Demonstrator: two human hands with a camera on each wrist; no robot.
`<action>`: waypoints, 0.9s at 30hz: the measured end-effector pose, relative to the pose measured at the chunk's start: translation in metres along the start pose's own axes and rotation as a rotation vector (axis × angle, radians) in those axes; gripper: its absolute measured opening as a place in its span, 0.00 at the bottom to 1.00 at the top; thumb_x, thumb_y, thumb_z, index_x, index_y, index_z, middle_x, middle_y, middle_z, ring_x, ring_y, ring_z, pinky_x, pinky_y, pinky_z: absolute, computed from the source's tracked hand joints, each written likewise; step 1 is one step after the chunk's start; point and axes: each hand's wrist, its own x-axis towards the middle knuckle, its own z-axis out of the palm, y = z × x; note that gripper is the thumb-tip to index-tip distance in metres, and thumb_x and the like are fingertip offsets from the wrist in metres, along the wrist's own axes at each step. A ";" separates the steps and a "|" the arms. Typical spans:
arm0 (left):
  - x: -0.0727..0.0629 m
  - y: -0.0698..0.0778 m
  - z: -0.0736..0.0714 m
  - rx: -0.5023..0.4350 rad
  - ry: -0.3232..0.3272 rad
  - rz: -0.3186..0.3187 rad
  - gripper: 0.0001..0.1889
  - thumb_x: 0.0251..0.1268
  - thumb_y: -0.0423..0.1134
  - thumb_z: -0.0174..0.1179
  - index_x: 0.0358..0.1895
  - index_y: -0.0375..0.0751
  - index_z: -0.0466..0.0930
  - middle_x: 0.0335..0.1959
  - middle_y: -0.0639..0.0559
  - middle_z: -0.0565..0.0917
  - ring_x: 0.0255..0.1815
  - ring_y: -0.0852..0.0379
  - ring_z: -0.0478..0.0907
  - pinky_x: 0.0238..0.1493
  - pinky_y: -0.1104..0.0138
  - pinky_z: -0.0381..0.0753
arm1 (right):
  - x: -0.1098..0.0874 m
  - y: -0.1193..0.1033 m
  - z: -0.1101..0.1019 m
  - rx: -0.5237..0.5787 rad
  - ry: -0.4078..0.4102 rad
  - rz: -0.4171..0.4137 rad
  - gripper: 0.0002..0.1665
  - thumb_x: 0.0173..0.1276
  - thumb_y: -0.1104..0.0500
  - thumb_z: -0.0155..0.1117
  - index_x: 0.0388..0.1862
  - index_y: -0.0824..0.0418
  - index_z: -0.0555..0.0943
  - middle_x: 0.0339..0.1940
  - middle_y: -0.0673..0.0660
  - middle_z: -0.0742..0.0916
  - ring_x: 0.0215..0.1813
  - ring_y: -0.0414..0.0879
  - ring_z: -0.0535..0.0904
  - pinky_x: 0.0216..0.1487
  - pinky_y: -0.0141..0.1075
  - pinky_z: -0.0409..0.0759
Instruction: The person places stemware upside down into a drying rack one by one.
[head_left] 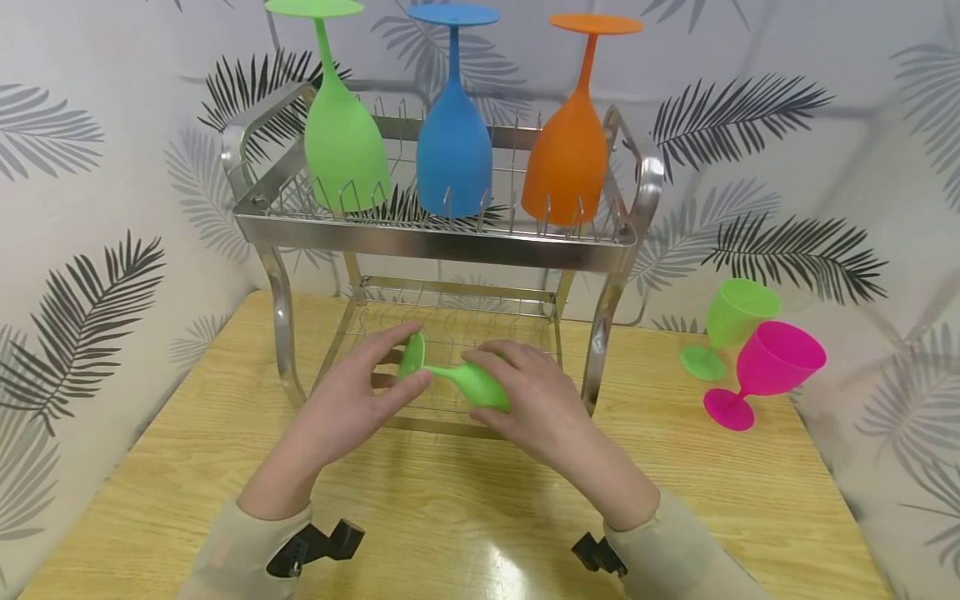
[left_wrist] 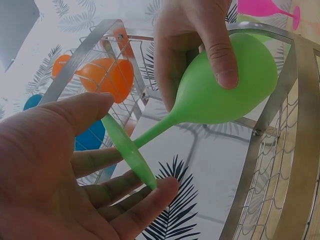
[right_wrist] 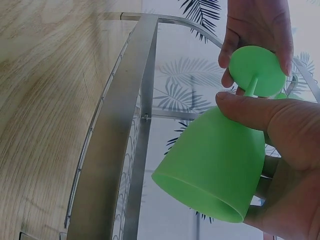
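Observation:
Between both hands a green plastic goblet (head_left: 480, 388) lies nearly sideways, above the lower shelf of the metal rack. My left hand (head_left: 356, 404) pinches the rim of its round foot between thumb and fingers, as the left wrist view shows. Curled around the bowl, my right hand (head_left: 534, 402) grips it with the thumb on one side. In the right wrist view the mouth of the goblet (right_wrist: 215, 160) points down and away from the left hand, and the bowl looks hollow.
A two-tier metal rack (head_left: 435, 242) stands against the patterned wall. Upside down on its top tier are a green goblet (head_left: 345, 150), a blue goblet (head_left: 454, 154) and an orange goblet (head_left: 568, 158). On the wooden table at right stand a green goblet (head_left: 738, 312) and a pink goblet (head_left: 776, 360).

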 end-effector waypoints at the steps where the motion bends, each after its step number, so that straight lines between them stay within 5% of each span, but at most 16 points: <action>1: 0.000 0.000 0.000 -0.001 0.003 0.009 0.36 0.82 0.48 0.68 0.86 0.46 0.67 0.77 0.45 0.76 0.68 0.40 0.82 0.60 0.53 0.90 | 0.000 0.000 0.001 -0.003 0.003 0.000 0.46 0.60 0.52 0.91 0.76 0.53 0.82 0.72 0.58 0.85 0.70 0.58 0.82 0.74 0.58 0.78; 9: -0.002 -0.003 -0.003 -0.035 0.058 0.068 0.35 0.85 0.44 0.65 0.87 0.45 0.64 0.83 0.43 0.69 0.80 0.38 0.71 0.73 0.42 0.80 | 0.004 -0.002 0.005 0.008 0.020 0.024 0.45 0.62 0.50 0.90 0.77 0.54 0.82 0.71 0.58 0.85 0.68 0.58 0.83 0.69 0.56 0.83; 27: -0.019 -0.014 -0.013 -0.085 0.301 0.037 0.31 0.89 0.42 0.58 0.87 0.44 0.64 0.84 0.44 0.67 0.78 0.39 0.72 0.73 0.45 0.80 | 0.012 -0.003 0.018 0.127 0.085 0.110 0.43 0.66 0.49 0.87 0.77 0.54 0.81 0.74 0.59 0.83 0.67 0.60 0.83 0.59 0.57 0.88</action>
